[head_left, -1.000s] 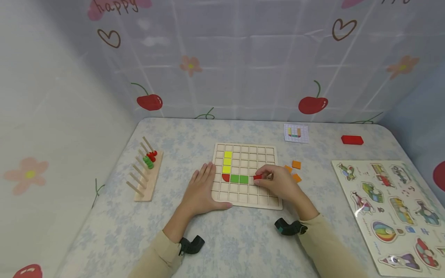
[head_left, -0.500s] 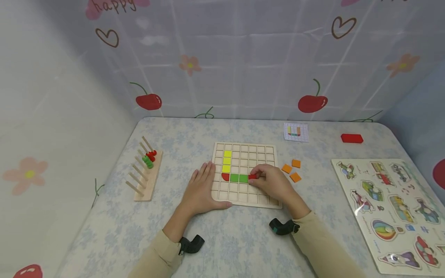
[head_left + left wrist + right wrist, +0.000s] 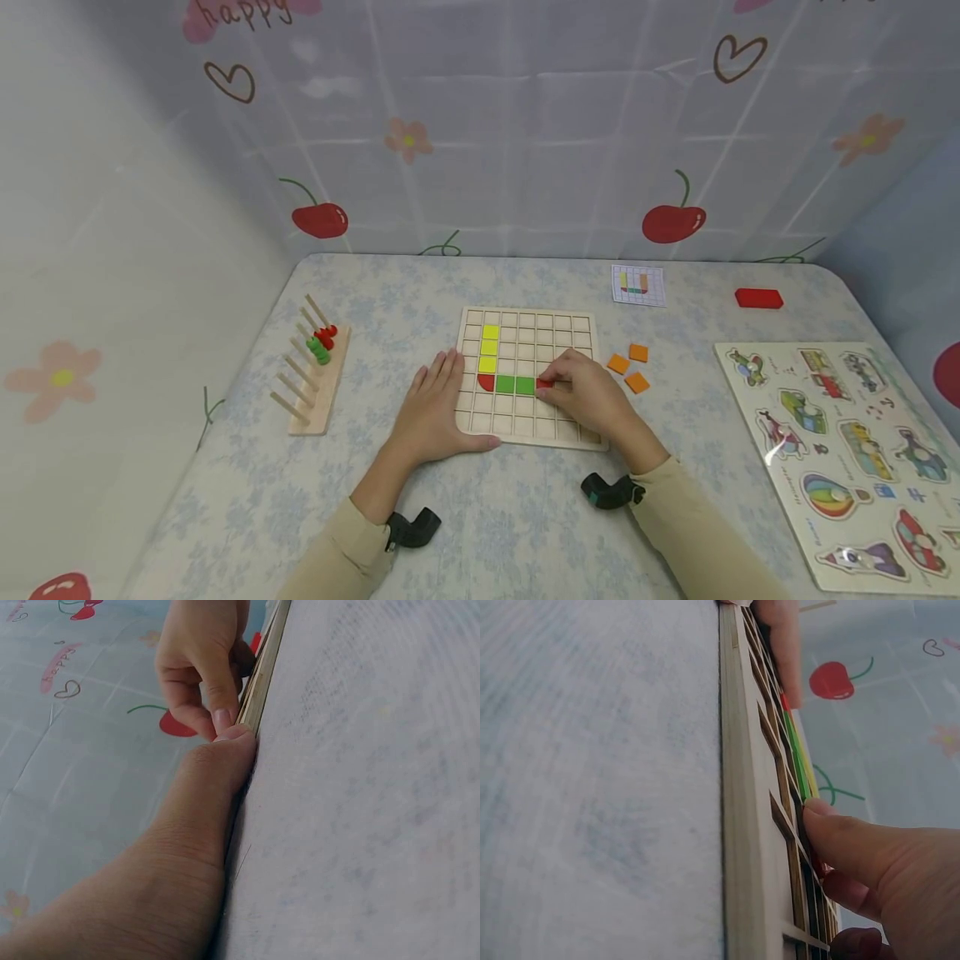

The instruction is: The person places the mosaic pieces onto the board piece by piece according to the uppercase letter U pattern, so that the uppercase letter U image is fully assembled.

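A wooden grid board (image 3: 532, 429) lies flat mid-table. Three yellow tiles (image 3: 489, 347) form a column on it, with a red rounded-corner tile (image 3: 486, 382) below them and two green tiles (image 3: 515, 385) to that tile's right. My right hand (image 3: 588, 398) pinches a second red tile (image 3: 543, 384) at the cell right of the green ones; fingers hide most of it, and I cannot tell whether it is fully seated. My left hand (image 3: 431, 417) rests at the board's left edge, fingers straight, thumb (image 3: 225, 754) along the front edge.
Three loose orange tiles (image 3: 637, 382) lie right of the board. Behind them is a pattern card (image 3: 638, 287), with a red block (image 3: 759, 298) farther right. A picture puzzle board (image 3: 787, 492) fills the right side; a pegged bead stand (image 3: 330, 383) stands left.
My right hand has moved slightly left with the red tile, bringing it up against the green tiles. The left hand has stayed put.
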### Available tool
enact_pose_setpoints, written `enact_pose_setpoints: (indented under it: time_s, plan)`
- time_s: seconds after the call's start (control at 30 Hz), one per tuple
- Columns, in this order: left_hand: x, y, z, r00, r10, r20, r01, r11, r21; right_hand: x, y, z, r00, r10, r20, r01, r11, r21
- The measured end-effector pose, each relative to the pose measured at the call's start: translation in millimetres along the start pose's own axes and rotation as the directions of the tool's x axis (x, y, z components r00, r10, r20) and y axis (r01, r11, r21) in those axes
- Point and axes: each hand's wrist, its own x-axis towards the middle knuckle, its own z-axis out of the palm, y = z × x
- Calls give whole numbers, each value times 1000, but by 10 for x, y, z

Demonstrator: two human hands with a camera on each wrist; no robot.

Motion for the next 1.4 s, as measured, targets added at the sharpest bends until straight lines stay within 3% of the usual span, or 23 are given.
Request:
enact_pose_setpoints:
  time_s: [0.4,0.67,1.07,1.4]
  plan:
    - [4,5,14,1000,3,-9,-3,1000,2,-73,50,-54,1000,-17,7,17,1000,-7]
    - [7,4,19,1000,4,-3,-4,1000,-7,-136,220,-258,999,35,-39,-34,998,44]
    - [4,-12,34,1000,3,-15,-3,1000,-12,-324,618,-555,982,53,-184,-61,997,-39]
    - [-1,-2,16,1000,-2,-9,2,1000,-10,-484,803,-694,980,122,-158,-132,990,-58]
